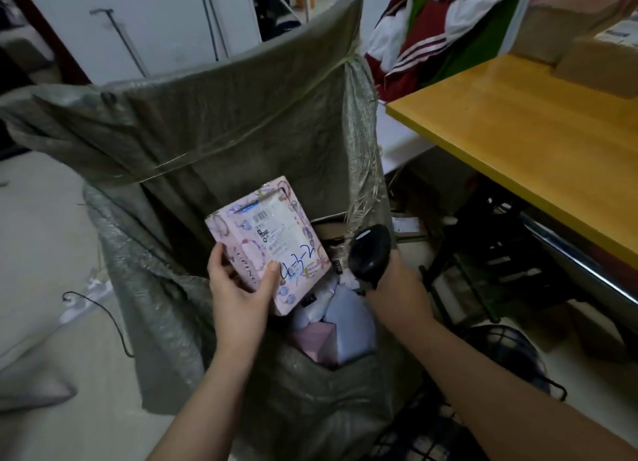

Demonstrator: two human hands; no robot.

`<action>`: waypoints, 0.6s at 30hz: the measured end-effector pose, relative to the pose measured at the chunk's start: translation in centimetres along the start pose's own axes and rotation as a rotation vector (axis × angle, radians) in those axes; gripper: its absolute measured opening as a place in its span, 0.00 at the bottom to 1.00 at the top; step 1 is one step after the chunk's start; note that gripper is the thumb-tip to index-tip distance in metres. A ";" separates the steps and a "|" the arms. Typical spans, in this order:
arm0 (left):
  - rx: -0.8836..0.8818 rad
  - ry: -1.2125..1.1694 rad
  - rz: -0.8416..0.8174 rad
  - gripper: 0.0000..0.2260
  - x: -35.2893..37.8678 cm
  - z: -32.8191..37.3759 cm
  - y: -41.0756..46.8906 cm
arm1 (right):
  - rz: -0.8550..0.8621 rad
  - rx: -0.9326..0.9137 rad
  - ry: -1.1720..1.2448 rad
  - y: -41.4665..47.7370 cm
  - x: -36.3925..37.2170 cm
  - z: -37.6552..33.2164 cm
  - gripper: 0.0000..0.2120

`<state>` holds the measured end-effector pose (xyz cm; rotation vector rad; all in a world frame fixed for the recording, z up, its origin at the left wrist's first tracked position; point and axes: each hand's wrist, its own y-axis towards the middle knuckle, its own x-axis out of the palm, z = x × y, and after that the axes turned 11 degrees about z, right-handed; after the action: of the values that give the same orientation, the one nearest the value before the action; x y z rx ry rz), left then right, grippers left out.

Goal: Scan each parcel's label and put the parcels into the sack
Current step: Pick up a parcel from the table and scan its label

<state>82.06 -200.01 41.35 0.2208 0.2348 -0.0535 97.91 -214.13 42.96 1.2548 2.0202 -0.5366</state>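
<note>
Here, your left hand (238, 289) grips the pink floral cardboard parcel (241, 229), white label (276, 229) up, over the open grey woven sack (207, 132); just right, your right hand (395, 288) clasps the black handheld scanner (370, 253), near the yellow wooden table (518, 122).

A box (266, 239) is held in the left hand (238, 288) over the open mouth of the sack (207, 132), its label (276, 226) turned upward. A scanner (371, 253) is held in the right hand (393, 288), just right of the box. Below and between the hands, several parcels (345, 322) are seen lying inside the sack. The sack's far wall is raised behind both hands. A tabletop (535, 143) is set to the right of the right hand, with cartons (600, 63) placed on its far end. A cable (100, 312) is laid on the floor (41, 219), left of the left hand.
</note>
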 end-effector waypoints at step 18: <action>0.752 0.993 -0.418 0.24 9.8 7.0 0.3 | 0.248 0.369 0.676 1.3 -16.3 1.0 0.08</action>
<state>93.21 -201.53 45.72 0.9445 1.2558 -0.4549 104.16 -224.12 54.29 2.0985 2.3043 -0.4057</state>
